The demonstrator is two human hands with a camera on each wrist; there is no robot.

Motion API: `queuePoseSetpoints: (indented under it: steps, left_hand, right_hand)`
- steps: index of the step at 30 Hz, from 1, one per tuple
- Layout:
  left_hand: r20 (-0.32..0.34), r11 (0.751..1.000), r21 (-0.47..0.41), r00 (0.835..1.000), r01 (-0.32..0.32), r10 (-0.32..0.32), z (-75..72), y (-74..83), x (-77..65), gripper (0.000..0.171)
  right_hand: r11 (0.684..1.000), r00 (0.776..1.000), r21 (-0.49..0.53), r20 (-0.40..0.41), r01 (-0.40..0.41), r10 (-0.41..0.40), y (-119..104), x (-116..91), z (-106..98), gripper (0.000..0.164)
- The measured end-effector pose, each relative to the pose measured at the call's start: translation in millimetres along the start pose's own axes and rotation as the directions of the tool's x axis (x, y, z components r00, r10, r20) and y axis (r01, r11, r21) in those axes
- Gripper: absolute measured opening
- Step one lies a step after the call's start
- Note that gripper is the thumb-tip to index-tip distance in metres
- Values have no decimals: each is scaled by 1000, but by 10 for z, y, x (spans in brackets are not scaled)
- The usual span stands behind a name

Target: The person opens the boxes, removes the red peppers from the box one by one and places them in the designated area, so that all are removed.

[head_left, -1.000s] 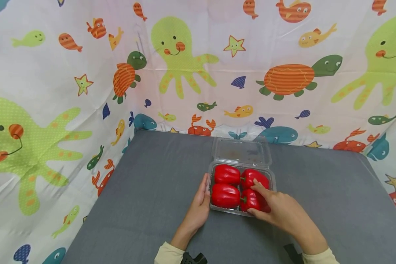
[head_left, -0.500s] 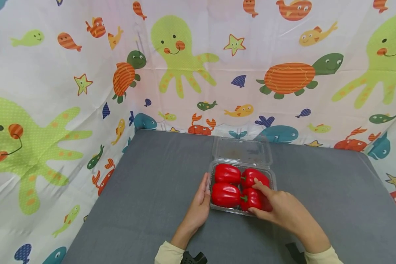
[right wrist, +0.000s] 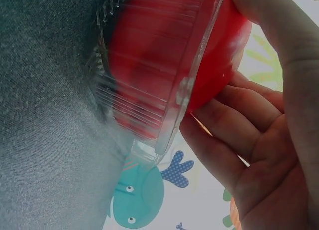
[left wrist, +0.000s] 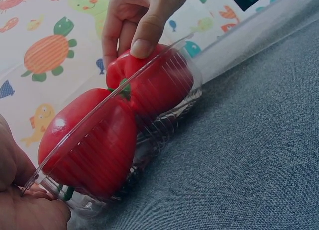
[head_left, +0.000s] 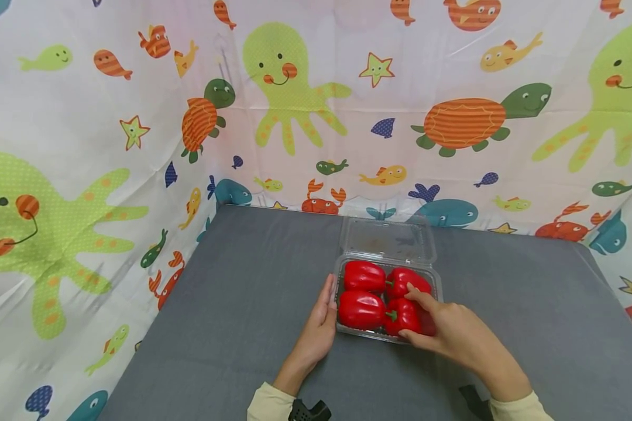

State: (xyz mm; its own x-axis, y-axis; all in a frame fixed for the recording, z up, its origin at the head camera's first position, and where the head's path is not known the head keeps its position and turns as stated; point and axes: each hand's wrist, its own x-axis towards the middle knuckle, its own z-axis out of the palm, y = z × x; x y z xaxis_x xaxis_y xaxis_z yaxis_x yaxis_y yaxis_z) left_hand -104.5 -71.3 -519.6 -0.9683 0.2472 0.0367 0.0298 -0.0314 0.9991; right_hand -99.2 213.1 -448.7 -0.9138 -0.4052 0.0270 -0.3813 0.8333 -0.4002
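Observation:
Four-cornered and clear, a plastic container sits on the grey cloth with several red bell peppers inside. My left hand holds its left side, fingers along the wall; in the left wrist view that hand meets the container's corner. My right hand grips the front right bell pepper, with the thumb at its near side and fingers across the far side. In the right wrist view, this bell pepper rises above the rim. The front left bell pepper lies beside it.
The container's clear lid lies open toward the back. Two more bell peppers, a back left one and a back right one, fill the rear. A sea-animal curtain borders the grey cloth.
The front right bell pepper and my right hand have shifted very slightly right in view. My left hand stays at the container's left side.

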Motion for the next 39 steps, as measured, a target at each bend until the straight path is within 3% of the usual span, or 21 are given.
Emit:
queuePoseSetpoints:
  steps: [19, 39]
  left_hand:
    - [-4, 1000, 0, 1000, 12, -12, 10, 19, -11, 67]
    - [1, 1000, -6, 1000, 18, -18, -4, 13, -5, 65]
  right_hand:
    - [997, 994, 38, 96, -60, 56, -26, -13, -115, 95]
    - [1000, 999, 17, 34, 10, -11, -83, 30, -134, 83]
